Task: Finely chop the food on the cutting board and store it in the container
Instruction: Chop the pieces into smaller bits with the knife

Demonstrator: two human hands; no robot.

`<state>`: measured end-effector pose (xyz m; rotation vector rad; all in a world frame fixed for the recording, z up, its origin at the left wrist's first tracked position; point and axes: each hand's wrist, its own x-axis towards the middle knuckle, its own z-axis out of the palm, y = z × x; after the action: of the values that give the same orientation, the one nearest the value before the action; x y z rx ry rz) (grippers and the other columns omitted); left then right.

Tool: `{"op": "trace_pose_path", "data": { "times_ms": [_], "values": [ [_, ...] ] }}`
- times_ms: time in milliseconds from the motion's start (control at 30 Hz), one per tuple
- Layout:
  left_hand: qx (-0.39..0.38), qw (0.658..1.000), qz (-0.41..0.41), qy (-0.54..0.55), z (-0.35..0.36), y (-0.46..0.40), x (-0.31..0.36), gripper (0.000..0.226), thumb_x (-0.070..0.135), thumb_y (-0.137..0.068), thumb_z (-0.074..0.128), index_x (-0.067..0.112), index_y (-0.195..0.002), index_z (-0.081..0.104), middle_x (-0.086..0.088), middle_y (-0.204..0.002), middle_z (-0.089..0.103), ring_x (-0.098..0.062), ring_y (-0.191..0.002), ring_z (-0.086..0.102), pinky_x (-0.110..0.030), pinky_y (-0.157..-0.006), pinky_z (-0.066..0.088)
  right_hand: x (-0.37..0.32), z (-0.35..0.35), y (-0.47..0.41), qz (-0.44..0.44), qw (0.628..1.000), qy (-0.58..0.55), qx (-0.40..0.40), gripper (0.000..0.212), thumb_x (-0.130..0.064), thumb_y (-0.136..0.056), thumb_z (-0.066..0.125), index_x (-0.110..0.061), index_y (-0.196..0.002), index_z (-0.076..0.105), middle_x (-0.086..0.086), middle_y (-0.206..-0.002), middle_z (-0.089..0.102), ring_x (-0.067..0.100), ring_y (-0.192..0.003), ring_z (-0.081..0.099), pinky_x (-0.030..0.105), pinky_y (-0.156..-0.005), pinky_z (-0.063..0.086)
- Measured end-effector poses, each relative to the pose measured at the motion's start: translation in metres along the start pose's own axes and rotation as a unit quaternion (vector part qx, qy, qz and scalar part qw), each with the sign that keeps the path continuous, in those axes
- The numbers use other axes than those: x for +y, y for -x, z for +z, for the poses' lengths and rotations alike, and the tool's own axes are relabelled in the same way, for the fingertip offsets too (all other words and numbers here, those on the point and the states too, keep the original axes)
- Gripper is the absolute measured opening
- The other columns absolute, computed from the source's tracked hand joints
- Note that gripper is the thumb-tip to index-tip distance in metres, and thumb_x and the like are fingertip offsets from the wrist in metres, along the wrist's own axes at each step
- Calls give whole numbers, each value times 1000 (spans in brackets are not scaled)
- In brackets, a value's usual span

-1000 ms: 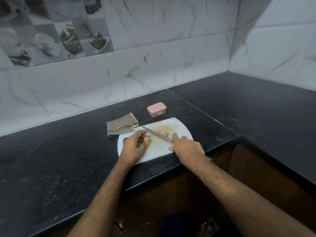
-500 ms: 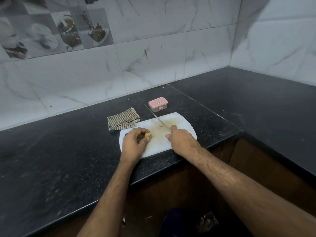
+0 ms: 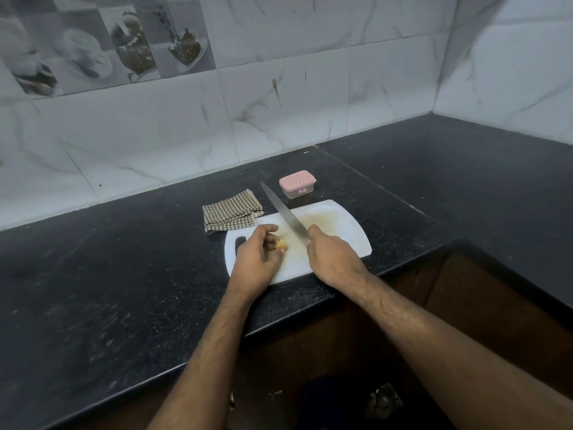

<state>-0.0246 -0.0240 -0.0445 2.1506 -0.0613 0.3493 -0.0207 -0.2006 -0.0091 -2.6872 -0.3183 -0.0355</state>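
A white cutting board [image 3: 347,231] lies at the front edge of the black counter. My left hand [image 3: 257,259] pinches a small yellowish piece of food [image 3: 281,243] on the board's left part. My right hand [image 3: 333,259] grips the handle of a long knife [image 3: 283,212]; the blade points up and away to the left, its tip raised beyond the board's far edge. A small clear container [image 3: 297,188] with a pink lid on it stands just behind the board. The board's middle carries a pale yellow smear.
A folded brown checked cloth [image 3: 231,214] lies on the black counter [image 3: 124,274] at the board's far left corner. Tiled walls close the back and right. The counter wraps round to the right. Below the front edge are wooden cabinet fronts.
The knife blade swung from lying across the board to pointing away, past the board's far edge. My left hand stayed on the food piece. The camera tilted down slightly.
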Motion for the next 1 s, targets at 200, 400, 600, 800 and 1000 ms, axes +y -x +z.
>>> {"op": "trace_pose_path", "data": {
  "times_ms": [200,400,600,800,1000],
  "values": [
    [-16,999,14,-26,1,-1,0,22,17,-91,75,30,-108,69,13,-100,69,-6,-95,63,-28,-89,53,2,3,2,-12,1000,6,20,22,-23,-106,33,-15,-125,41,-4,-72,52,17,-67,54,35,-62,43],
    [6,999,37,-13,-1,-1,-1,29,9,-89,77,23,-113,70,11,-111,59,-6,-100,62,-24,-91,54,3,3,1,-15,1000,3,24,22,-24,-106,34,-14,-125,42,-4,-71,53,11,-62,50,32,-58,39],
    [-11,999,7,38,-2,2,0,45,-1,-90,71,21,-128,60,11,-123,65,1,-113,63,-11,-96,47,3,4,2,-11,1000,0,24,16,-23,-105,34,-16,-117,43,-2,-73,55,12,-64,52,33,-56,39],
    [-21,999,2,36,-2,4,4,55,-7,-83,68,23,-128,60,9,-114,71,2,-110,63,-7,-94,45,3,5,2,-10,1000,0,26,15,-23,-106,34,-17,-116,42,-2,-72,56,12,-63,53,33,-56,40],
    [13,1000,1,19,-2,3,2,50,19,-82,86,21,-126,63,12,-121,65,0,-113,60,-17,-97,48,3,6,2,-13,999,-1,30,17,-23,-106,35,-15,-118,42,-1,-72,57,14,-63,54,32,-55,40]
  ]
}}
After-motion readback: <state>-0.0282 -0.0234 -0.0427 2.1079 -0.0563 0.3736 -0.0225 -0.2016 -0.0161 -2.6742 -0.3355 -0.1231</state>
